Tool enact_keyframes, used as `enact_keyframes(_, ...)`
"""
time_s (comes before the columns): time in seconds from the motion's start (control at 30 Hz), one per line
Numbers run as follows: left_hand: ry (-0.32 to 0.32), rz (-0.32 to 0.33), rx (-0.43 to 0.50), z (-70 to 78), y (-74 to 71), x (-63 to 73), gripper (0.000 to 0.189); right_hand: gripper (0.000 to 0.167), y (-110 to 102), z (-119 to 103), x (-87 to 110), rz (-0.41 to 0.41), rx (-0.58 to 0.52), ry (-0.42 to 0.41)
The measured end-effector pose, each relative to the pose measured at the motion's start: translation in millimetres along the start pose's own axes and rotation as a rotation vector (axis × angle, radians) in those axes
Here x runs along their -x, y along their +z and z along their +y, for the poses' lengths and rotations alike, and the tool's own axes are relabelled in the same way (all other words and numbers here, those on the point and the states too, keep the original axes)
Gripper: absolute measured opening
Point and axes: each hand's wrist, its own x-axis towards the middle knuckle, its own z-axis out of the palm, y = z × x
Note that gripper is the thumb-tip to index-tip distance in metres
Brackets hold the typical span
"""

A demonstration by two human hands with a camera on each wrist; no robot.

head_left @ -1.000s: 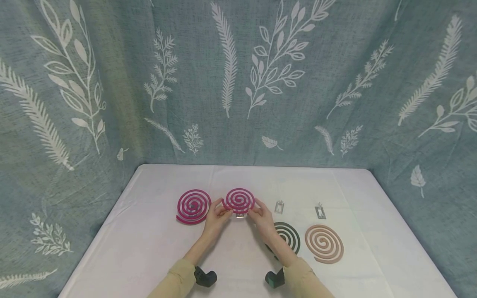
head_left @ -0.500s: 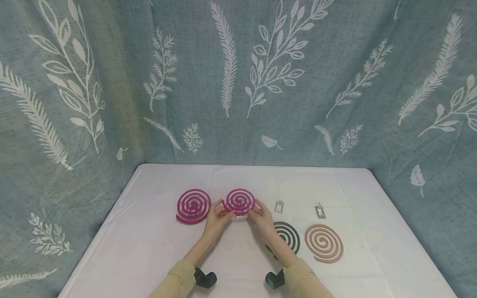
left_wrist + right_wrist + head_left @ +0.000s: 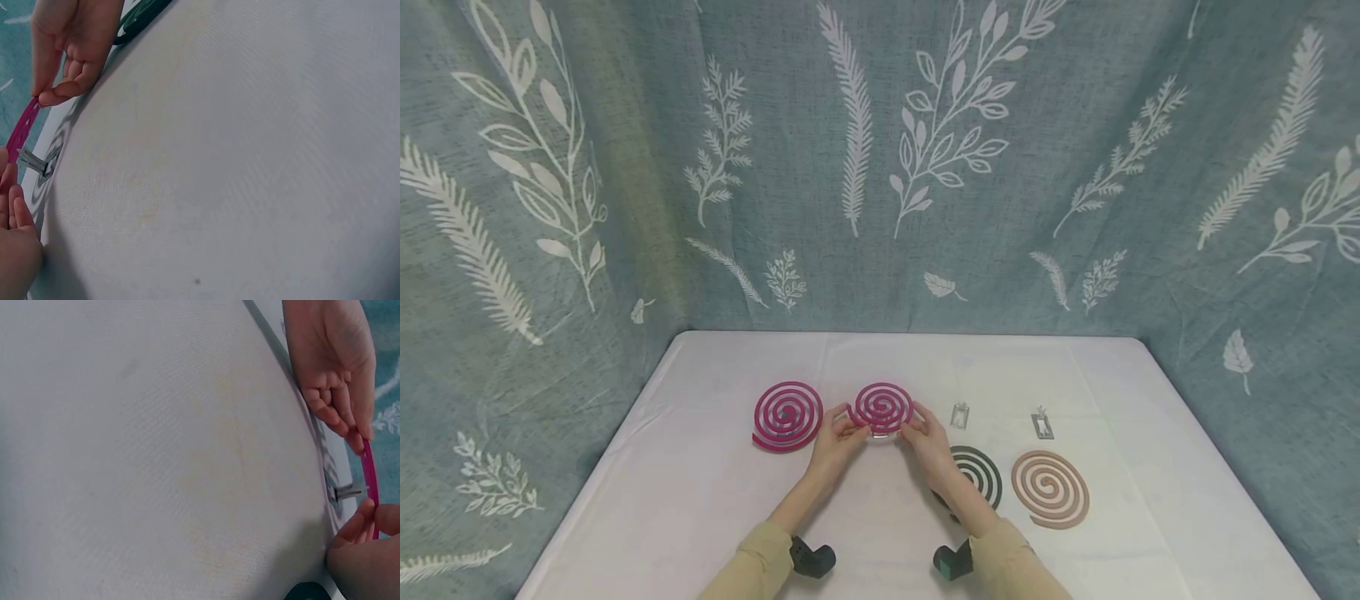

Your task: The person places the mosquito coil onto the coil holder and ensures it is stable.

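A magenta mosquito coil (image 3: 883,406) is held level above the table between both hands. My left hand (image 3: 835,442) pinches its left edge with thumb and fingers. On the opposite edge my right hand (image 3: 928,442) pinches it likewise. Under the coil stands a small metal coil stand (image 3: 350,492), its upright prong reaching to the coil's underside; whether it enters the coil's centre is hidden. The head view shows only a sliver of that stand's base. Left of my left hand, a second magenta coil (image 3: 787,417) rests on something hidden beneath it.
A dark green coil (image 3: 988,481), partly behind my right forearm, and a tan coil (image 3: 1050,490) lie on the white table (image 3: 700,500). Beyond them lie two more metal stands, one nearer (image 3: 960,415), one farther right (image 3: 1042,423). A patterned curtain (image 3: 820,167) encloses the table's back and sides.
The held magenta coil has come down slightly, covering more of the stand beneath it. Both hands keep their hold and have barely moved. The other coils lie as before.
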Motion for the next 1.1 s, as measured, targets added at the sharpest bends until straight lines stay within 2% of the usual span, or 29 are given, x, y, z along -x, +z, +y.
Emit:
enact_keyframes(0.17, -0.024, -0.002, 0.004, -1.8, -1.5, -0.8, 0.065, 0.055, 1.2, -4.8, 3.7, -0.007, 0.002, 0.012)
enact_keyframes(0.47, -0.041, -0.010, 0.012, -3.8, -1.7, -3.6, 0.064, 0.053, 3.9, -28.8, 23.3, -0.018, 0.017, 0.006)
enact_keyframes(0.77, -0.043, -0.017, -0.008, -2.1, -2.2, -4.6, 0.064, 0.054, 3.7, -28.9, 22.0, -0.010, 0.028, 0.022)
enact_keyframes(1.1, -0.043, 0.011, -0.027, -3.0, -1.0, -3.8, 0.064, 0.053, 5.8, -30.9, 23.5, 0.004, 0.044, 0.019)
